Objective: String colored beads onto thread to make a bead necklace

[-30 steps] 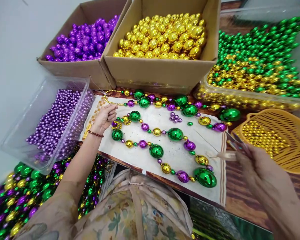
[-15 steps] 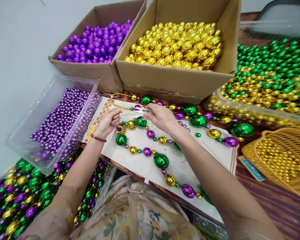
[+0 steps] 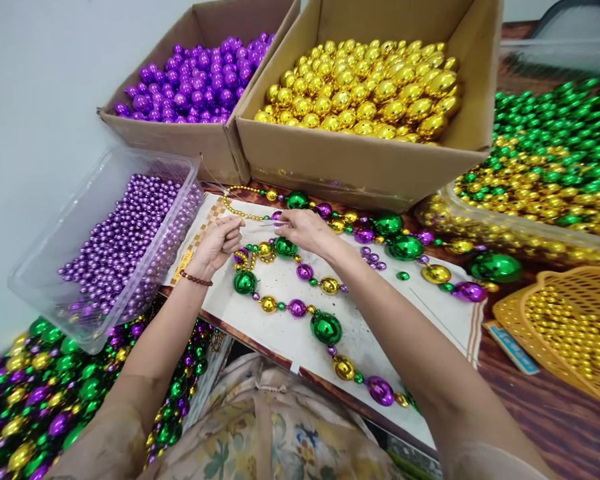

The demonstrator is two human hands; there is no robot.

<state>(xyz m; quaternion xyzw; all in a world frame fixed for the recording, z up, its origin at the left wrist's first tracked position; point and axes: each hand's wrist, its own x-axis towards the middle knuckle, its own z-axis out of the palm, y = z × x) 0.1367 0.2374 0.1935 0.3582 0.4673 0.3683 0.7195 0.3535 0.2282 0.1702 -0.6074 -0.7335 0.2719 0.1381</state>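
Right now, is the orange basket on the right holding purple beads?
No, the orange basket holds small gold beads.

Your cloth [image 3: 275,340] is off-white, with brown stripes along one edge and an orange-brown check at the other end. On it, your bead strand [image 3: 326,327] mixes glossy green, gold and purple. You have vivid purple beads [image 3: 195,83] and shiny gold beads [image 3: 365,87] in brown cardboard boxes [image 3: 365,163], lilac-purple beads [image 3: 125,233] in a clear bin [image 3: 40,280], and green-and-gold beads [image 3: 545,193] at the right. Your basket [image 3: 513,310] is yellow-orange, your bracelet [image 3: 196,278] dark reddish brown, your beige garment [image 3: 260,433] floral in green, yellow and blue, and your table [image 3: 555,407] dark reddish-brown, streaked like wood grain.
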